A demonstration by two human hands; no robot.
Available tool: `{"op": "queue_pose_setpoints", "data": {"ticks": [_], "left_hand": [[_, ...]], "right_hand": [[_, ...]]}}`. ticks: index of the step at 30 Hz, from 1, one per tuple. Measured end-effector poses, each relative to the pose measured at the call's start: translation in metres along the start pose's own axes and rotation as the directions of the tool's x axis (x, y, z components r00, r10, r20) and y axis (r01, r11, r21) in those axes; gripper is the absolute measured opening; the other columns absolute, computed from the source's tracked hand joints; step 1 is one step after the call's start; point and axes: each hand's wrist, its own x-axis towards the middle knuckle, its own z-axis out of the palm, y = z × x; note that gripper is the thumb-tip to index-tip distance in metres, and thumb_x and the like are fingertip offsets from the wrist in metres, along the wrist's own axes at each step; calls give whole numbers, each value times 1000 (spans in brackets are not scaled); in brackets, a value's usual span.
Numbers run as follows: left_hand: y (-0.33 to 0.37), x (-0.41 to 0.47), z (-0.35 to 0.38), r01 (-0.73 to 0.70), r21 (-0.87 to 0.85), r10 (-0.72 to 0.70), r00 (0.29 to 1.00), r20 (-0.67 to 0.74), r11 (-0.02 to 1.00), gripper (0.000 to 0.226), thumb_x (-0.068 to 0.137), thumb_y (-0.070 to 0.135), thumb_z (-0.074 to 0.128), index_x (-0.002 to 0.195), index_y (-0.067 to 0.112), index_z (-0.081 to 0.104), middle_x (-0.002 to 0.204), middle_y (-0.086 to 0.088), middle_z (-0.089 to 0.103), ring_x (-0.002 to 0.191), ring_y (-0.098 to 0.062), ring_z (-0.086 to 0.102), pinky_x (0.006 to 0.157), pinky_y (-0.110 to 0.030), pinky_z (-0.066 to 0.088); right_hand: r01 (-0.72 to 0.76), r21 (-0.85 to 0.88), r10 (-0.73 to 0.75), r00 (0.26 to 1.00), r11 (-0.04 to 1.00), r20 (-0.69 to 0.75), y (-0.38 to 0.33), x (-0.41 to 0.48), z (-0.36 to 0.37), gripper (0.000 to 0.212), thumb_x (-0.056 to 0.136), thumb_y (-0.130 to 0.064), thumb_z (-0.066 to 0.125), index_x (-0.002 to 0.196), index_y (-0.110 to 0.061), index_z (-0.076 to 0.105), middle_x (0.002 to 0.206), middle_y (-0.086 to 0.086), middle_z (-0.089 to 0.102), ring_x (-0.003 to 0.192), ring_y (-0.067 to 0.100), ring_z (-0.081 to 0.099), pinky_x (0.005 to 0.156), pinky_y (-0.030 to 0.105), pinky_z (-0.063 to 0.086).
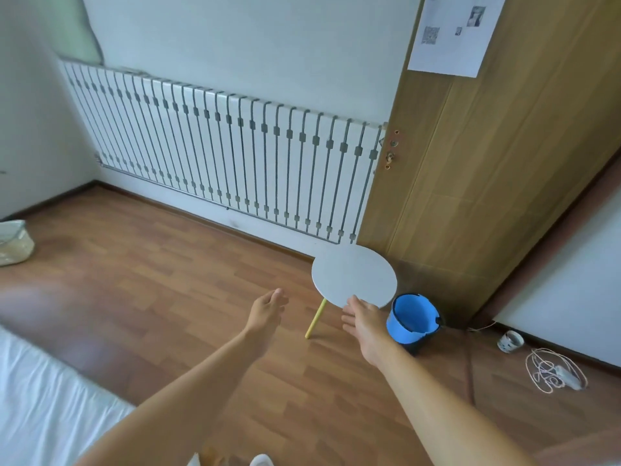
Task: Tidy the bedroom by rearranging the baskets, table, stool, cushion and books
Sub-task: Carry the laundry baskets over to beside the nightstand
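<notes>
Round white table point(353, 274) on a yellow leg point(316, 317) at the door point(470, 179) foot, blue bucket point(401, 331) just beside, right hand point(364, 322) fingers loosely spread at tabletop's near rim, left hand point(265, 312) fingers together, apart from it

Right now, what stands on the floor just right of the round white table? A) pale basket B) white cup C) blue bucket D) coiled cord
C: the blue bucket stands beside the round white table, on its right, by the wooden door; the pale basket is far left.
</notes>
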Motion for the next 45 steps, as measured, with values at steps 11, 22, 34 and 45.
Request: {"op": "queue_pose_setpoints", "data": {"ticks": [11,22,34,45], "left_hand": [[76,147,-57,-45,-26,42,992,-122,999,23,101,31,41,104,17,58,110,-5,62,106,-22,58,89,-32,41],[103,226,-132,-49,-92,18,951,-308,995,21,102,29,39,104,17,56,113,-8,60,106,-21,57,95,-33,40],[145,347,-196,-91,-146,-7,827,-562,985,27,102,30,38,108,14,58,111,-8,61,105,-23,57,87,-29,40],[165,398,-255,-121,-215,-82,662,-745,969,26,102,29,36,99,14,57,109,-8,59,100,-21,56,81,-29,41]], "right_hand": [[42,-123,-32,997,992,76,-97,131,105,39,99,-28,42,112,5,57,130,30,51,111,46,56,104,48,43],[90,-223,-22,958,971,287,-135,214,222,40,101,-33,41,128,-5,52,117,11,59,109,26,59,90,33,51],[219,-320,-15,846,922,534,-211,340,349,44,102,-32,37,131,0,48,118,13,56,105,26,56,94,36,49],[277,-335,50,700,901,713,-254,417,461,47,102,-31,39,135,2,45,123,15,55,102,26,55,87,34,48]]}}
